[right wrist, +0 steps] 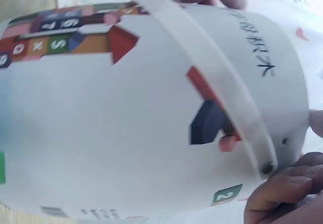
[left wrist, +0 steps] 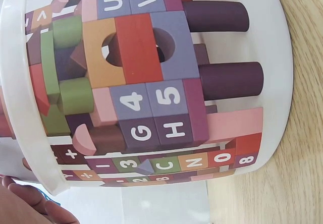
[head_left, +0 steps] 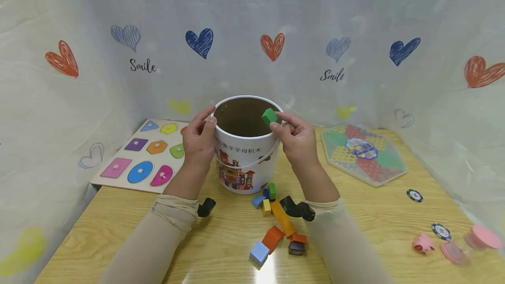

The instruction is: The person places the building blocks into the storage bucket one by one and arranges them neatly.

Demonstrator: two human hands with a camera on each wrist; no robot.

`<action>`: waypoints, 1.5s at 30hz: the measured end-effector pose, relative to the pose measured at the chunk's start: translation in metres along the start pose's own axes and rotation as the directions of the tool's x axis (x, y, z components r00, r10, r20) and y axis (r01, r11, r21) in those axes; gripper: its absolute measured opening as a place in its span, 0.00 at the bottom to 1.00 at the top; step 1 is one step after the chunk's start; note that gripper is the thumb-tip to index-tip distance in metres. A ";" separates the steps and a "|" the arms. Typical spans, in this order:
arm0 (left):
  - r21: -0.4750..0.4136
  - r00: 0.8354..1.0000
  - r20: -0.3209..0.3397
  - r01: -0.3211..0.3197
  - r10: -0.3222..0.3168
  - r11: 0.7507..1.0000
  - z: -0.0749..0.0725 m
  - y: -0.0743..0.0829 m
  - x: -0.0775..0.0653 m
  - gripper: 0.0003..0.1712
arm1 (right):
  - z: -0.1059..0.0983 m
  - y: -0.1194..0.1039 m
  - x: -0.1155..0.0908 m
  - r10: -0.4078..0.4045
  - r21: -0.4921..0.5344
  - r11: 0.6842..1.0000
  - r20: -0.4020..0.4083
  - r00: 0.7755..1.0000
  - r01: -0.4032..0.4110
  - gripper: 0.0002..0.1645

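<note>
A white bucket point(head_left: 252, 141) with printed toy blocks on its wall and a thin white handle stands upright on the table. My left hand point(head_left: 200, 137) grips its rim on the left side, thumb toward the front. Over the right part of the rim, my right hand point(head_left: 297, 139) pinches a small green block point(head_left: 269, 117) between thumb and fingers. The bucket's bottom inside is hidden from me. In the left wrist view the bucket wall point(left wrist: 275, 82) fills most of the picture. The right wrist view shows the wall point(right wrist: 126, 133) and fingers point(right wrist: 287, 183) near the rim.
Loose blocks lie before the bucket, among them an orange bar point(head_left: 282, 218), a yellow block point(head_left: 266, 207) and a light blue cube point(head_left: 259, 253). A shape puzzle board point(head_left: 147, 146) lies left; a hexagonal case point(head_left: 382, 172), chips point(head_left: 414, 195) and a pink pig point(head_left: 423, 243) lie right.
</note>
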State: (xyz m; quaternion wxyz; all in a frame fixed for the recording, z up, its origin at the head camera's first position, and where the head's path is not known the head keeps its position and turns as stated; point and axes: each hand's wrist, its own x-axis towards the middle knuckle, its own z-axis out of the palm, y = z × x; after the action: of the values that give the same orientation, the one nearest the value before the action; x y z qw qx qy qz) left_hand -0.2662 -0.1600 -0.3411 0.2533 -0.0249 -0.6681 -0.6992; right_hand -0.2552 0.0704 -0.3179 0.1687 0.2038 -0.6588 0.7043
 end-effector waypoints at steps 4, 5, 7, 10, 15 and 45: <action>0.017 1.000 0.000 -0.009 0.009 1.000 0.000 0.002 0.000 0.18 | 0.001 -0.002 0.002 -0.014 -0.068 0.998 0.009 1.000 0.015 0.25; 0.020 1.000 0.003 -0.013 0.013 1.000 0.000 0.002 0.000 0.19 | 0.000 -0.003 0.002 -0.030 -0.068 0.997 0.013 0.999 0.031 0.26; 0.010 0.999 0.015 -0.032 0.032 0.999 0.000 0.003 0.001 0.20 | -0.003 -0.005 0.000 -0.064 -0.077 0.995 0.016 0.998 0.066 0.25; -0.020 0.998 0.036 -0.050 0.051 0.999 0.001 0.001 0.000 0.21 | -0.010 -0.006 -0.004 -0.113 -0.085 0.990 0.002 0.994 0.113 0.22; -0.018 0.999 0.026 -0.028 0.028 0.999 0.002 0.000 0.000 0.20 | -0.036 0.012 -0.012 -0.053 -0.064 0.997 -0.022 0.998 0.052 0.13; 0.029 0.998 0.013 -0.054 0.053 0.998 -0.001 -0.002 0.001 0.19 | -0.066 0.082 -0.031 0.415 -0.278 0.909 0.655 0.631 -0.310 0.19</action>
State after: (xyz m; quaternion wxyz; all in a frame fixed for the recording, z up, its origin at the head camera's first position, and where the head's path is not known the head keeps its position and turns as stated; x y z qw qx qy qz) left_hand -0.2673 -0.1608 -0.3423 0.2683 -0.0433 -0.6788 -0.6822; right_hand -0.2738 0.1309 -0.4074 -0.2254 0.3062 -0.7473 0.5449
